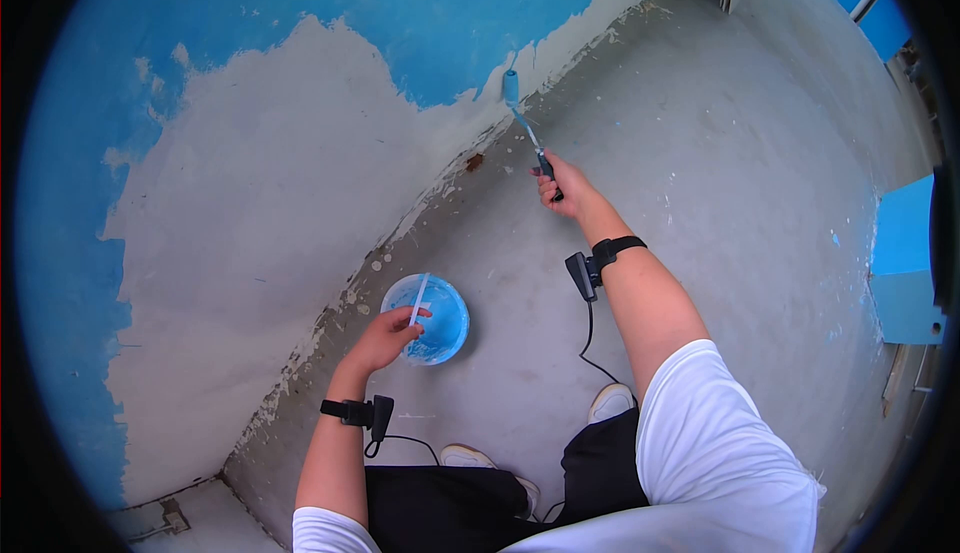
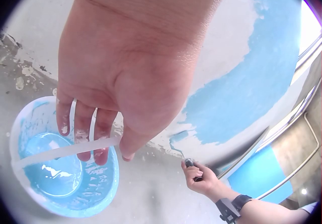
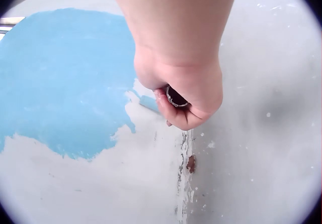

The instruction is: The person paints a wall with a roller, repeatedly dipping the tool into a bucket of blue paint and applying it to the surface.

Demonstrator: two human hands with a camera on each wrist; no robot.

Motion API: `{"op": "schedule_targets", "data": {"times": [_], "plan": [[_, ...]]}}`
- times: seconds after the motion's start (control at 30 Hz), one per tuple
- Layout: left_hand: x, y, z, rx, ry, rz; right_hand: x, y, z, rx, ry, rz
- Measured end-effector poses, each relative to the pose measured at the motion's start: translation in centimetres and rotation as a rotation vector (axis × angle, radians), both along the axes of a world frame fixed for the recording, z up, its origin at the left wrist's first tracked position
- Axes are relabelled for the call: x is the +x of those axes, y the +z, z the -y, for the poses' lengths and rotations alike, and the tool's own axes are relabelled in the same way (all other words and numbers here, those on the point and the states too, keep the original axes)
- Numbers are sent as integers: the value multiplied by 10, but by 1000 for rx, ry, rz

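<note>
My right hand (image 1: 565, 185) grips the dark handle of a paint roller (image 1: 511, 88). The roller's blue sleeve is against the low part of the wall, just above the floor edge, beside fresh blue paint. In the right wrist view the handle's butt end (image 3: 177, 99) shows inside the curled fingers, and the hand hides much of the roller. My left hand (image 1: 382, 341) holds the white plastic handle (image 2: 75, 147) of a paint bucket (image 1: 462, 325) between thumb and fingers. Light blue paint lies in the bucket and smears its inner wall. White specks mark the left fingertips.
The wall is blue (image 1: 250, 3) above, with a large whitish patch (image 1: 250, 183) below it. A rough, paint-spattered seam joins wall and grey floor (image 1: 660, 143). A blue block-like object (image 1: 905, 263) stands at the far right. Both wrists carry strapped devices with cables.
</note>
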State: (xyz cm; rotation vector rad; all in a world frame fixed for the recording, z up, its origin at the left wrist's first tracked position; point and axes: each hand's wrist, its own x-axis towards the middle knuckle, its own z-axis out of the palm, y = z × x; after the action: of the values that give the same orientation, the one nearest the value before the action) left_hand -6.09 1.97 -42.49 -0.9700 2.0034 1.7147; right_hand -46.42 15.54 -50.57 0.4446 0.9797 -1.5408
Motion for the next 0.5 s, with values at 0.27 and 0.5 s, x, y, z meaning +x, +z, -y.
{"op": "schedule_targets", "data": {"times": [0.27,0.5], "plan": [[0,-1,0,3,0,24,11,6,0,17,-50,-445],[0,1,-2,-8,0,-10,8,41,22,-74,-166,-774]]}}
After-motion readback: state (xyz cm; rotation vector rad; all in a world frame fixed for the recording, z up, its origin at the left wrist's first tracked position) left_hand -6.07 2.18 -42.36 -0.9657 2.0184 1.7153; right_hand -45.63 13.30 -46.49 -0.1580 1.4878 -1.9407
